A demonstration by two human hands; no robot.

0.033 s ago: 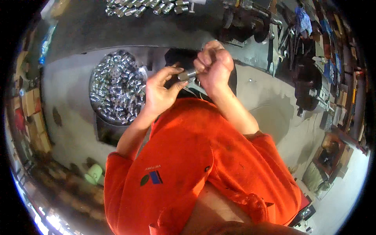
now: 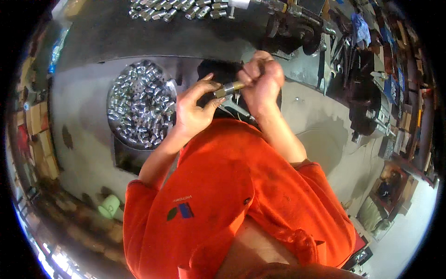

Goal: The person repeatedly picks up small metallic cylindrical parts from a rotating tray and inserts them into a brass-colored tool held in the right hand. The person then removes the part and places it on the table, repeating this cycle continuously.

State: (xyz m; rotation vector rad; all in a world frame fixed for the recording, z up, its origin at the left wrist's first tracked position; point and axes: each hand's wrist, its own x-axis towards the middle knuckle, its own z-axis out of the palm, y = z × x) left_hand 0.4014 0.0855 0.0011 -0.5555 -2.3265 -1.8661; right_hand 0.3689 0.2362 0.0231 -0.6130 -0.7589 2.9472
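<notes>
Between the thumb and fingers of my left hand (image 2: 193,106) is a short silver metal fitting (image 2: 222,91) with a hexagonal body, held in front of my chest. My right hand (image 2: 263,83) is closed around a brass-coloured rod-like piece (image 2: 239,85), most of it hidden inside the fist. The visible end of that piece meets the fitting's right end; whether it sits inside cannot be made out. Left of my left hand stands a round basin (image 2: 109,122) heaped with similar silver fittings (image 2: 141,104).
A dark workbench (image 2: 116,39) runs along the far side, with rows of fittings (image 2: 169,14) on it. Dark clamp-like machinery (image 2: 297,32) stands at the far right, near a wrench (image 2: 329,73). A pale green bucket (image 2: 109,207) is at the lower left.
My right hand has shifted slightly right, and more of the brass-coloured piece shows between it and the fitting. My left hand still grips the fitting, moved slightly right.
</notes>
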